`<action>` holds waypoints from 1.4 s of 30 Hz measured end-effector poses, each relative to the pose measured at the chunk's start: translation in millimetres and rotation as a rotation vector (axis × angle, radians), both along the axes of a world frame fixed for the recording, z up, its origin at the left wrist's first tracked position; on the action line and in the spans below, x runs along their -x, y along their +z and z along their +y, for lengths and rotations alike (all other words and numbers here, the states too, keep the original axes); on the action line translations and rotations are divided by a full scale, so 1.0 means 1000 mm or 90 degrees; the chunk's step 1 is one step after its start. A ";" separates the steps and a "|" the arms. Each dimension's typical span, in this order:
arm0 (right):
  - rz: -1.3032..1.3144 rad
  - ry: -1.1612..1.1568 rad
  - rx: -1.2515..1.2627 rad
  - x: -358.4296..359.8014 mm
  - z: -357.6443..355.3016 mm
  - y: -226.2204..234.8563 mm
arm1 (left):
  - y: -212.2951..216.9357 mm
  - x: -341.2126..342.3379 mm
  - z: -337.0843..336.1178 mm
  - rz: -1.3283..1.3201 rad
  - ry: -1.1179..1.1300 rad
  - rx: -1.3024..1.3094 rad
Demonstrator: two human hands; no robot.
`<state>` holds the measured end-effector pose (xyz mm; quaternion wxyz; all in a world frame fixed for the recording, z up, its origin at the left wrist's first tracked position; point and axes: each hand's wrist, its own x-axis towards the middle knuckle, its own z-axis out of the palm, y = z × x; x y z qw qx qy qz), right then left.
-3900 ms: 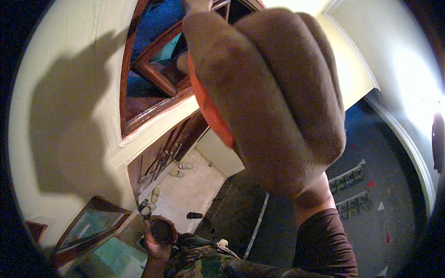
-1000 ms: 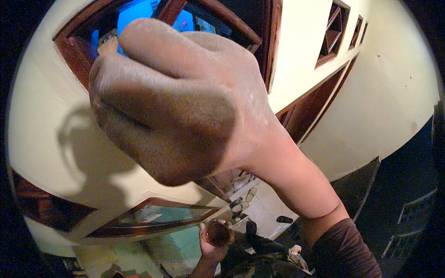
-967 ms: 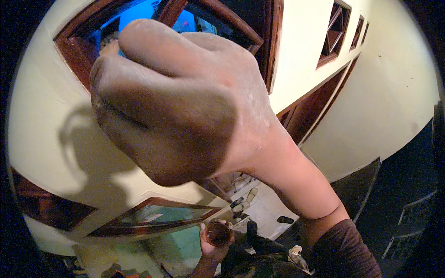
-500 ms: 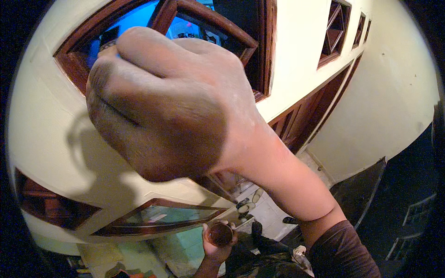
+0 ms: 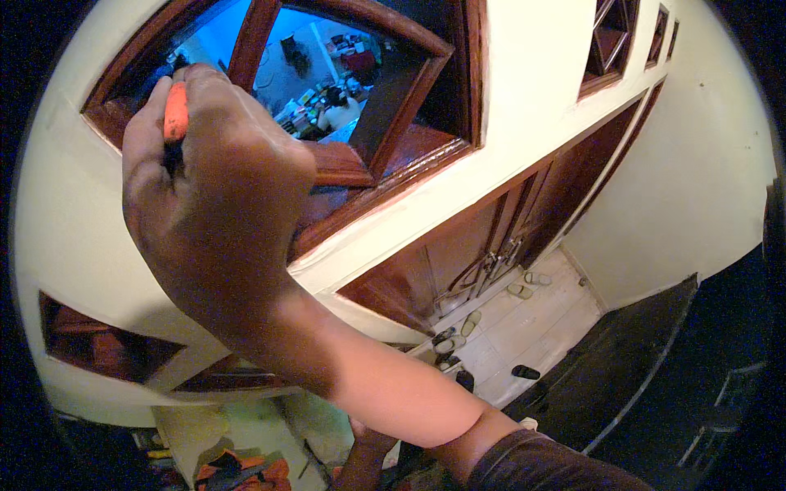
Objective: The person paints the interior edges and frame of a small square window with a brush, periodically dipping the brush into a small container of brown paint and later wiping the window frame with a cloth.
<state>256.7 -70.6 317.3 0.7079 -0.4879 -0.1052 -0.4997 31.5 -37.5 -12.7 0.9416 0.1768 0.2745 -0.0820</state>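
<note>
One right hand (image 5: pixel 217 155) in the head view was curled closed around a bright orange, narrow, rounded piece (image 5: pixel 175 112) before the reddish-brown wooden window frame (image 5: pixel 253 42), contact unclear, while the mostly hidden left hand (image 5: pixel 370 436), below the right forearm (image 5: pixel 401 393), showed no readable grip.

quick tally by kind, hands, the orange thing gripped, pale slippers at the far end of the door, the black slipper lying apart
Hands: 2 (right hand; left hand, mostly hidden)
Orange object: 1
Far pale slippers: 2
Black slipper: 1
Total: 6
</note>
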 end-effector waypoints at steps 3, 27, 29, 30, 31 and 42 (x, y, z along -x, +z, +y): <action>0.011 -0.009 -0.069 -0.003 0.008 0.008 | 0.008 0.013 0.008 0.040 0.047 -0.030; 0.078 0.099 -0.021 0.009 0.000 0.025 | 0.094 0.042 -0.015 -0.096 0.153 -0.724; 0.099 0.133 -0.019 0.010 -0.005 0.023 | 0.090 0.051 -0.008 -0.062 0.167 -0.626; 0.107 0.145 -0.017 0.011 -0.011 0.021 | 0.086 0.054 -0.003 -0.048 0.175 -0.571; 0.103 0.163 -0.032 0.012 -0.018 0.019 | 0.082 0.057 0.003 -0.016 0.185 -0.469; 0.150 0.227 0.053 0.085 -0.144 -0.018 | 0.047 0.081 0.034 -0.060 0.200 -0.075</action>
